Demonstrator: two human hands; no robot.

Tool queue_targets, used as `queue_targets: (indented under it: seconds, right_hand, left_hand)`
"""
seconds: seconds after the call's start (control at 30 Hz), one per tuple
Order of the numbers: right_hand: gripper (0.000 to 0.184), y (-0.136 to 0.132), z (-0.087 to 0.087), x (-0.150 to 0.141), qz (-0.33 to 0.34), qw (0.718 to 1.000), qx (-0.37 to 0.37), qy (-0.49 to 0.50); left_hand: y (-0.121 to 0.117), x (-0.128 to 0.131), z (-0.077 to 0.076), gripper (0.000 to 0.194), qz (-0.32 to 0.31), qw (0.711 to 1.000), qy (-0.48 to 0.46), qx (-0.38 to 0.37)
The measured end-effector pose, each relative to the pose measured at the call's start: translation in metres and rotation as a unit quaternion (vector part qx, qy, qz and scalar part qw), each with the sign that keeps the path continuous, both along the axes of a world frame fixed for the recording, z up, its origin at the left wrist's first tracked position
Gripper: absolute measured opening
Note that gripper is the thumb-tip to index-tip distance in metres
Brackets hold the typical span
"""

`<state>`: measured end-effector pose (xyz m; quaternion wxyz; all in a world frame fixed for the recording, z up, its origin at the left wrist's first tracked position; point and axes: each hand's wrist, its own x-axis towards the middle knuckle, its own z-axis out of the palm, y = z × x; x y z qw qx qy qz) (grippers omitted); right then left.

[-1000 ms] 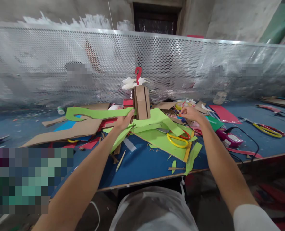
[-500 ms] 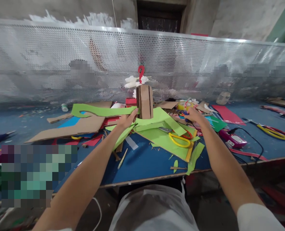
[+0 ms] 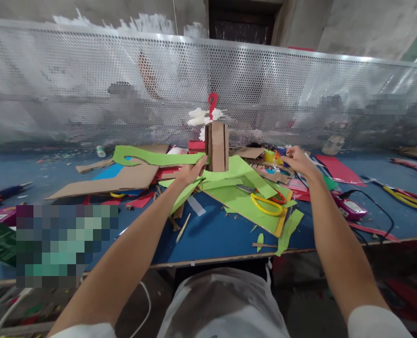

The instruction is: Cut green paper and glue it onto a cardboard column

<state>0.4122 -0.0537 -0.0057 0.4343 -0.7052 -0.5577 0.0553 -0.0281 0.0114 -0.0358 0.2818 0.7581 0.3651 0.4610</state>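
My left hand (image 3: pixel 194 170) is closed, its thumb and fingers pinching the end of a green paper strip (image 3: pixel 159 158) beside a small upright cardboard box (image 3: pixel 218 146). The strip stretches out to the left and curls into a hook at its far end. White flowers (image 3: pixel 197 117) and a red hooked piece (image 3: pixel 212 104) show above and behind the box. Over the clutter to the right, my right hand (image 3: pixel 298 161) has its fingers bent together beside a yellow tape roll (image 3: pixel 272 157). A dark cord shows below that hand; what its fingers hold is hidden.
Yellow-handled scissors (image 3: pixel 267 204) lie on green sheets in front of the box. Cardboard pieces (image 3: pixel 103 182) spread at left. Pliers (image 3: pixel 402 195), a purple device (image 3: pixel 351 206) and red paper (image 3: pixel 338 168) lie at right. A perforated metal screen (image 3: pixel 180 84) closes off the table's back.
My right hand has moved right and slightly up, away from the box. My left hand keeps its grip on the green strip. The whole view has shifted slightly.
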Motion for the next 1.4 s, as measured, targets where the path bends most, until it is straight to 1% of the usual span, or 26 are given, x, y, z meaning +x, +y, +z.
queue_targets:
  seconds: [0.07, 0.1, 0.2, 0.27, 0.33, 0.47, 0.53, 0.7, 0.83, 0.9, 0.97, 1.03, 1.2, 1.27, 1.4]
  right_hand:
    - [0.038, 0.001, 0.002, -0.003, -0.003, 0.996, 0.042, 0.081]
    - [0.041, 0.0, 0.003, -0.006, 0.008, 0.99, 0.059, 0.131]
    - [0.052, -0.005, 0.009, -0.016, 0.062, 0.955, 0.084, 0.278]
    - [0.058, -0.009, 0.012, -0.022, 0.096, 0.932, 0.082, 0.34]
    - [0.058, -0.013, 0.015, -0.027, 0.125, 0.919, 0.08, 0.364]
    - [0.05, -0.019, 0.018, -0.035, 0.194, 0.911, 0.076, 0.357]
    - [0.047, -0.02, 0.019, -0.038, 0.215, 0.907, 0.067, 0.356]
    - [0.049, -0.023, 0.018, -0.049, 0.261, 0.899, 0.055, 0.347]
    - [0.05, -0.03, 0.018, -0.068, 0.344, 0.885, 0.057, 0.31]
    - [0.042, -0.034, 0.019, -0.078, 0.39, 0.877, 0.059, 0.275]
    - [0.032, -0.037, 0.019, -0.088, 0.417, 0.874, 0.048, 0.246]
    - [0.027, -0.038, 0.018, -0.096, 0.421, 0.877, 0.043, 0.228]
    - [0.027, -0.032, 0.012, -0.108, 0.4, 0.888, 0.085, 0.21]
    - [0.03, -0.031, 0.012, -0.115, 0.386, 0.891, 0.108, 0.214]
    - [0.041, -0.031, 0.014, -0.131, 0.37, 0.883, 0.15, 0.245]
  left_hand:
    - [0.001, 0.0, 0.0, 0.059, 0.001, 1.0, 0.001, 0.001]
    - [0.002, 0.001, -0.001, 0.059, 0.001, 1.0, 0.002, 0.0]
    - [0.004, 0.002, -0.002, 0.058, 0.002, 1.0, 0.002, -0.006]
    - [0.004, 0.002, -0.003, 0.057, 0.004, 1.0, 0.002, -0.009]
    - [0.004, 0.001, -0.003, 0.058, 0.005, 1.0, 0.008, -0.011]
    - [0.002, 0.0, -0.002, 0.06, 0.011, 0.999, 0.031, 0.002]
    - [0.001, -0.001, -0.001, 0.059, 0.014, 0.999, 0.041, 0.001]
    - [-0.004, 0.001, 0.003, 0.058, 0.005, 0.999, 0.051, 0.0]
    - [-0.01, 0.002, 0.007, 0.059, 0.011, 0.998, 0.059, -0.003]
    - [-0.012, 0.002, 0.008, 0.06, 0.022, 0.998, 0.061, -0.012]
    - [-0.013, 0.002, 0.008, 0.061, 0.03, 0.997, 0.068, -0.018]
    - [-0.014, 0.002, 0.007, 0.061, 0.037, 0.997, 0.071, -0.016]
    - [-0.012, 0.003, 0.004, 0.055, 0.034, 0.998, 0.048, 0.003]
    - [-0.011, 0.004, 0.002, 0.054, 0.019, 0.999, 0.042, 0.013]
    - [-0.01, 0.006, 0.001, 0.052, -0.011, 0.999, 0.025, 0.037]
